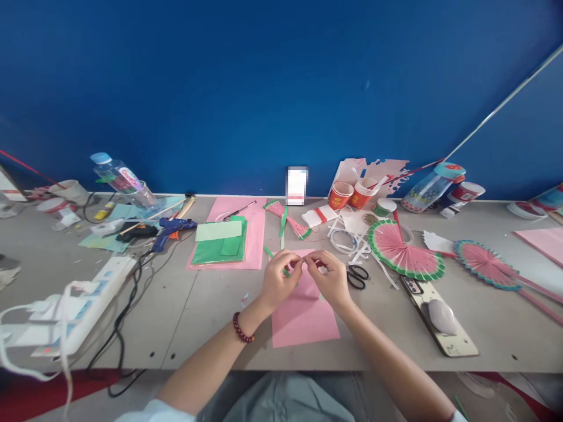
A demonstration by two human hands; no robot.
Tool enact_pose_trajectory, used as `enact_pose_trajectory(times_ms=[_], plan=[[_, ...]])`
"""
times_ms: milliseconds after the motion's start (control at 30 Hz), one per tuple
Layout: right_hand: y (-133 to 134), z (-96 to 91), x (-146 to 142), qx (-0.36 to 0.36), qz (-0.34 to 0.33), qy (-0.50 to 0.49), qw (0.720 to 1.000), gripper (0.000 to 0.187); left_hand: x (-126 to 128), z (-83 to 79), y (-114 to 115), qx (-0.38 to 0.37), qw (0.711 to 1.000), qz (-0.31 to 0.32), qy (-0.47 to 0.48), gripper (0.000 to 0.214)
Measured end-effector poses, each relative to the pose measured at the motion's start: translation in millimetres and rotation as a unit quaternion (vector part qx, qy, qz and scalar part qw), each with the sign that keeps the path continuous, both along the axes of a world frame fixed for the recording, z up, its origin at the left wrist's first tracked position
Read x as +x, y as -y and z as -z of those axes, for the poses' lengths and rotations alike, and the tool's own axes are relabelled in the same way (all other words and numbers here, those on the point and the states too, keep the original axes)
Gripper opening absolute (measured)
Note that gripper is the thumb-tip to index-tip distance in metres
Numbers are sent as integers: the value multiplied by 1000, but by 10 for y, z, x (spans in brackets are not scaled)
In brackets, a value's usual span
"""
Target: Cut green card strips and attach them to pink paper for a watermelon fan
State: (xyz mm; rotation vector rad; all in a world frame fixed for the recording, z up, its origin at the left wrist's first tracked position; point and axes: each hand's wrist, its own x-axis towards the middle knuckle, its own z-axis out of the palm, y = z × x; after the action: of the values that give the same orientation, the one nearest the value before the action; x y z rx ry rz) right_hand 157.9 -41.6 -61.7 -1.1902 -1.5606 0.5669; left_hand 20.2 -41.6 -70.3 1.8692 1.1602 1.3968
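My left hand [281,281] and my right hand [329,278] meet over a pink paper sheet [303,325]. Thumb and forefinger are pinched on each, the tips nearly touching. Whatever sits between those tips is too small to make out. A narrow green paper strip [268,252] runs behind my left hand and shows again through the loop of its fingers. Black-handled scissors [358,276] lie just right of my right hand. Beyond my hands is a small pink and green folded-paper fan [288,218], shaped like a bow and crossed by a green strip.
Green paper packs [220,249] and a blue glue gun [173,231] lie left, near a white power strip [99,299] with trailing cables. To the right are a watermelon-patterned paper fan [407,255], a phone [440,319] and white strips. Red paper cups [341,195] stand behind.
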Motion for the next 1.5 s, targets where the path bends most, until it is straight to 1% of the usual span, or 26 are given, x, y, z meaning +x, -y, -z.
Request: enact_pose_trajectory(times_ms=[200, 433, 600, 800, 967, 1167, 1267, 1333, 1433, 1500], plan=[[-8, 10, 19, 4, -12, 1, 1000, 13, -14, 3, -8, 5, 1000, 1, -6, 13], [-10, 19, 19, 6, -12, 3, 1000, 15, 10, 0, 9, 9, 1000, 8, -19, 12], [3, 15, 7, -3, -14, -11, 1000, 14, 11, 0, -1, -27, 999, 18, 25, 14], [7, 45, -3, 40, -10, 12, 999, 14, 5, 17, -29, -67, 994, 23, 87, 15], [0, 83, -5, 67, 5, 30, 997, 13, 11, 19, -30, -78, 992, 22, 95, 14], [7, 106, -17, 71, 11, 37, 997, 12, 15, 24, -32, -92, 990, 22, 106, 13], [2, 81, -2, 50, 21, 17, 998, 12, 18, 19, -39, -104, 987, 22, 118, 14], [-17, 67, 29, 14, 33, -11, 999, 12, 13, 20, -51, -121, 983, 26, 137, 14], [-84, 78, 103, -64, 41, -110, 991, 13, -9, 51, -88, -184, 963, 38, 194, 17], [-151, 99, 163, -103, 39, -197, 974, 17, -27, 88, -124, -229, 942, 38, 244, 19]])
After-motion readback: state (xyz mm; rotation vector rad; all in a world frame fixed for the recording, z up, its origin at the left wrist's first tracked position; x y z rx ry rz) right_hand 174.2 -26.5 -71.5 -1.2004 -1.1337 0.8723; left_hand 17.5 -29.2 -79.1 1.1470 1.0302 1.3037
